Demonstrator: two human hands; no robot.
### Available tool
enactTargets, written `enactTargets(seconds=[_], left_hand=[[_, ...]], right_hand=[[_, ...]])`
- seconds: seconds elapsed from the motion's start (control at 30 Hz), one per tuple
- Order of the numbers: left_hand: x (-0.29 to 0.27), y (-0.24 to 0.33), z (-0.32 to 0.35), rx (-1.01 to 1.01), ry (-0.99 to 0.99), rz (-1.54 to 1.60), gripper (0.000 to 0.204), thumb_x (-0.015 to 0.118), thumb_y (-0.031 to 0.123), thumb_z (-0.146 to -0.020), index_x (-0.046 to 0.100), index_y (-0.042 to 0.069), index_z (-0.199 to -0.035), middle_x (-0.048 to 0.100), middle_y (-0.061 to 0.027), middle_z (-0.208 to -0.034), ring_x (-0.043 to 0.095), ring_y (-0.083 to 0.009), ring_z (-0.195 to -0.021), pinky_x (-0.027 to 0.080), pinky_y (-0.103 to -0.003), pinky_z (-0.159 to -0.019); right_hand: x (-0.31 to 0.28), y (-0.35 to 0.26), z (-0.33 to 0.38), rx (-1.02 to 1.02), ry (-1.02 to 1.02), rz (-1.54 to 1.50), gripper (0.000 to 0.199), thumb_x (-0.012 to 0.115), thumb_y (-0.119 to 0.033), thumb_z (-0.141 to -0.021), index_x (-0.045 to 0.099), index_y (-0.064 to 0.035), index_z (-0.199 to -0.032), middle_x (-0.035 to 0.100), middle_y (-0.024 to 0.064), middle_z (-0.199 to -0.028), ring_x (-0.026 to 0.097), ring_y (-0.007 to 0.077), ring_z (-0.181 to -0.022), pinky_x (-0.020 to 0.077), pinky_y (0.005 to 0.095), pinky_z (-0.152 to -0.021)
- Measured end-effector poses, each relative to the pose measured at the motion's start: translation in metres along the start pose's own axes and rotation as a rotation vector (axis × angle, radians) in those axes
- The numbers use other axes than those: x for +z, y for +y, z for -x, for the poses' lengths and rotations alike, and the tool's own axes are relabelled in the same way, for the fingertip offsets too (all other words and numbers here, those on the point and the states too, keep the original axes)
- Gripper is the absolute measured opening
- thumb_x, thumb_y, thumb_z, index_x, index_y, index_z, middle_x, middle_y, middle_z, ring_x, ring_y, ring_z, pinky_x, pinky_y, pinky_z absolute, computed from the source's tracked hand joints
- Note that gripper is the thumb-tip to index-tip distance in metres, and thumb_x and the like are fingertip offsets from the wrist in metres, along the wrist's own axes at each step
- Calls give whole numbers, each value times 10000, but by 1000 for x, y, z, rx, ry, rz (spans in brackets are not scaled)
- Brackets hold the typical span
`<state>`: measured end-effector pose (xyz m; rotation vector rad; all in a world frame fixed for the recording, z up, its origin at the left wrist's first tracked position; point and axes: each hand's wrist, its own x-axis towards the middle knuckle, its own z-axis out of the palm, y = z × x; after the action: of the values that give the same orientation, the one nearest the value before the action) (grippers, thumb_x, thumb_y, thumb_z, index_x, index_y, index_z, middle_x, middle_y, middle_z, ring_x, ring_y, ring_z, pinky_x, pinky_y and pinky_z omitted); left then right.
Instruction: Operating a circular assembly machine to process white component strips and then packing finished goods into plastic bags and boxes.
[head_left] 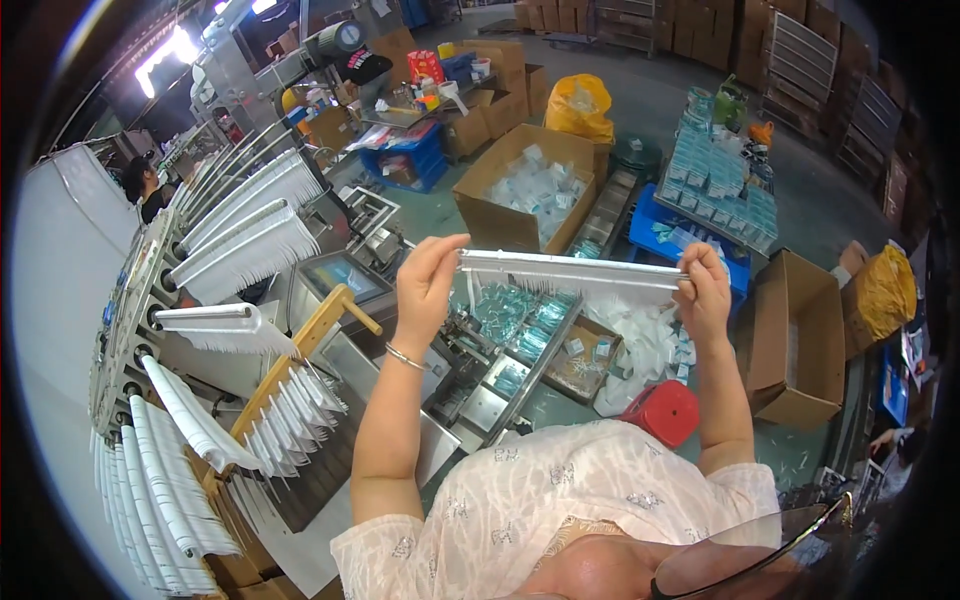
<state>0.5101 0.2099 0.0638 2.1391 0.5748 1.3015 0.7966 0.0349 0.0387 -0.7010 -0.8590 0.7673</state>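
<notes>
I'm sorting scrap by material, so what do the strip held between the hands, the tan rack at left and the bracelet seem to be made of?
White strip: perhaps plastic, going by its smooth, slightly shiny surface; metal can't be ruled out.
Tan rack: likely wood, smooth-looking, from its yellowish colour; grain too small to confirm.
Bracelet: probably polished metal, given its silvery glint.

Both arms of the person rise from the lower part of the frame. The left forearm (388,425) leans a little to the right as it goes up, and the right forearm (724,400) leans a little to the left. The left grip (428,275) is just left of the centre, slightly higher than the right grip (708,285), which is well apart at the right. In each one, thumb and fingers are pinched together, pointing inward.
</notes>
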Motion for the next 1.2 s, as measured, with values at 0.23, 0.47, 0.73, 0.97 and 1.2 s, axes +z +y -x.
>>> enactTargets(seconds=[0.23,0.47,0.73,0.97,1.2], left_hand=[[16,-37,4,-390,131,161,180,476,94,-862,569,22,-999,472,55,-681,372,-17,-571,314,-165,-513],[12,-71,-19,-382,248,236,179,504,96,-838,584,31,-985,461,55,-648,396,-20,-589,327,-170,-528],[9,-102,-67,-544,442,162,187,460,140,-873,568,59,-1003,433,64,-646,368,-16,-544,310,-159,-487],[-3,-129,-94,-547,680,269,198,466,73,-837,535,35,-1019,434,45,-688,375,-31,-569,325,-167,-515],[-39,-138,-120,-258,831,56,101,488,85,-856,534,44,-936,513,24,-744,452,-44,-623,379,-174,-576]], right_hand=[[-10,34,-61,64,8,214,125,427,-173,-894,498,-81,-938,384,-52,-643,288,12,-453,207,164,-405],[-13,83,-140,118,-52,155,123,422,-167,-905,495,-71,-928,386,-50,-632,311,12,-463,230,152,-415],[-7,127,-249,159,-233,207,113,467,-157,-870,506,-73,-934,403,-56,-654,352,15,-510,271,142,-446],[18,166,-322,291,-468,-13,119,482,-168,-851,495,-57,-893,457,-1,-676,409,55,-509,286,169,-409],[69,188,-361,372,-670,-229,214,408,-206,-888,500,-13,-876,512,73,-636,442,114,-485,345,215,-464]])
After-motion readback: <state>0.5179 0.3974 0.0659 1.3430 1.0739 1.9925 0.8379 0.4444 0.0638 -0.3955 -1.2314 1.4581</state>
